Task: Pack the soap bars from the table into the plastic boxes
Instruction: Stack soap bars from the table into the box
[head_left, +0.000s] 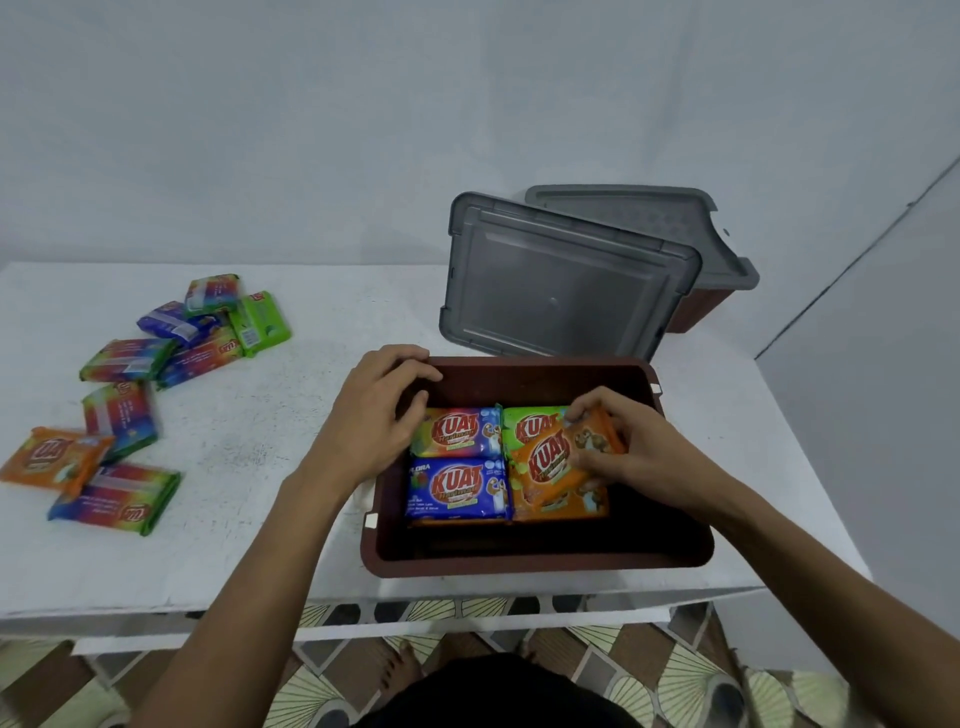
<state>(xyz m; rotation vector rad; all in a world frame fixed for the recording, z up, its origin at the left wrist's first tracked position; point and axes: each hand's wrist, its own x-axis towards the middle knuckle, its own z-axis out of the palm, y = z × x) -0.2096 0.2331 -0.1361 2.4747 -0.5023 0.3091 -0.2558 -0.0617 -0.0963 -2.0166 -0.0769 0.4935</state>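
A brown plastic box (535, 564) stands open on the white table in front of me. Inside lie wrapped soap bars: a rainbow-coloured one (457, 432), a blue one (457, 488), a green one (527, 422) and an orange one at the bottom (561, 506). My right hand (628, 452) pinches another orange soap bar (556, 454) and holds it tilted over the green and orange ones. My left hand (379, 410) rests over the box's left rim, fingers curled at the far left corner beside the rainbow bar. Several more soap bars (130, 405) lie scattered on the table's left.
A grey lid (561, 280) leans behind the open box. Behind it, at the back right, a second brown box with a grey lid (675, 218) stands against the wall. The table's front edge (156, 613) runs just below the box; patterned floor shows beneath.
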